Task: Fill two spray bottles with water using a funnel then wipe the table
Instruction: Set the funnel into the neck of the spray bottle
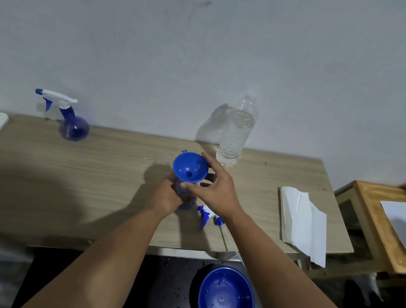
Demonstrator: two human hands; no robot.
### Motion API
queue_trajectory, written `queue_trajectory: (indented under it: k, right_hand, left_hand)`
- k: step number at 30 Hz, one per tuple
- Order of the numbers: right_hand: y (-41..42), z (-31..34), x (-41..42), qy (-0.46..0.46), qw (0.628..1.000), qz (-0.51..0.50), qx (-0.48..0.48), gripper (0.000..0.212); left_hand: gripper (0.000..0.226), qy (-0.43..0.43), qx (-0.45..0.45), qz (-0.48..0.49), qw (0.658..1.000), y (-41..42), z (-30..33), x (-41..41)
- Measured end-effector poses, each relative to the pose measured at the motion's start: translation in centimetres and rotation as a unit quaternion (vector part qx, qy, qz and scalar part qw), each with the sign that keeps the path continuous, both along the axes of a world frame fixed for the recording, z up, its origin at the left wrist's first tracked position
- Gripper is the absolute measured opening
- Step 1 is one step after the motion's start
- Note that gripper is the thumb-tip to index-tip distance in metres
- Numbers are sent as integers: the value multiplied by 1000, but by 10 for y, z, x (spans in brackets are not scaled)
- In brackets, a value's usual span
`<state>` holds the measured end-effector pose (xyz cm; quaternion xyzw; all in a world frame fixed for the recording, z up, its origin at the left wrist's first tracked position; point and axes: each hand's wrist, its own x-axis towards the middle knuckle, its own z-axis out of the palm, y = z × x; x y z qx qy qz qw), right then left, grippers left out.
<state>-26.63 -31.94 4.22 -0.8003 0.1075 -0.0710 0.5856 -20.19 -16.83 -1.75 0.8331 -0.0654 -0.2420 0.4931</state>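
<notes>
Funnel seated in the neck of an uncapped spray bottle at mid-table, tilted a little toward the viewer. Left hand wrapped round the bottle's body, fingers curled on it. Right hand at the funnel's rim — thumb on the near side, fingers spread over the far edge, steadying or pinching it lightly. Removed sprayer head lying on the table just right of the bottle, partly under the right wrist. Second spray bottle, head on, standing well apart at the far left. Water bottle, clear and mostly full, upright near the wall just behind the funnel. Folded paper towels at the right end; blue bowl below the table's near edge.

Handling, as a judgement: funnel and spray bottle thin, stiff, light plastic — easily tipped while empty, likely slick if wet. Best held low round the bottle's bulb, with a light touch on the funnel rim. Water bottle heavier, thin-walled and squeezable; better gripped mid-body, gently, to avoid a spurt on pouring.
</notes>
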Motion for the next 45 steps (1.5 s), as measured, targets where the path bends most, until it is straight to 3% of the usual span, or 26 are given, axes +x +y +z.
queue_trajectory:
  k: [8, 11, 13, 16, 19, 22, 25, 28, 32, 34, 38, 45]
  right_hand:
    - [4, 0, 6, 3, 1000, -2, 10, 95]
    - [0, 4, 4, 17, 1000, 0, 23, 101]
    - [-6, 9, 3, 13, 999, -14, 32, 90]
    - [-23, 20, 8, 1, 996, -73, 57, 77]
    - [-46, 38, 18, -22, 988, -137, 63, 61]
    - [-73, 63, 36, -63, 979, -194, 19, 36]
    - [-100, 89, 65, -84, 969, -232, -28, 31]
    - [-119, 108, 96, -61, 971, -217, -74, 41]
    - [-133, 110, 132, 1, 977, -147, -152, 58]
    - [-136, 101, 145, 22, 977, -118, -174, 54]
    - [-139, 80, 145, -15, 983, -126, -136, 32]
    - [-140, 70, 93, -57, 987, -133, -68, 40]
  left_hand:
    - [29, -6, 8, -13, 1000, 2, 24, -6]
    - [50, -18, 5, -24, 1000, 6, 28, -9]
    - [59, -24, 37, -64, 997, 12, 28, -9]
    - [53, -11, 118, -135, 984, 31, 24, 1]
    - [76, -67, 191, -95, 975, 59, -2, 44]
    - [65, -89, 175, 28, 980, 53, 26, 89]
    - [54, -124, 89, 103, 983, 15, 98, 117]
    - [63, -139, 36, 47, 988, -36, 137, 139]
    - [90, -127, 35, -95, 987, -108, 153, 142]
    - [94, -123, 43, -138, 982, -136, 148, 136]
    - [68, -118, 6, -115, 986, -167, 135, 125]
    - [85, -94, -16, -124, 988, -168, 120, 99]
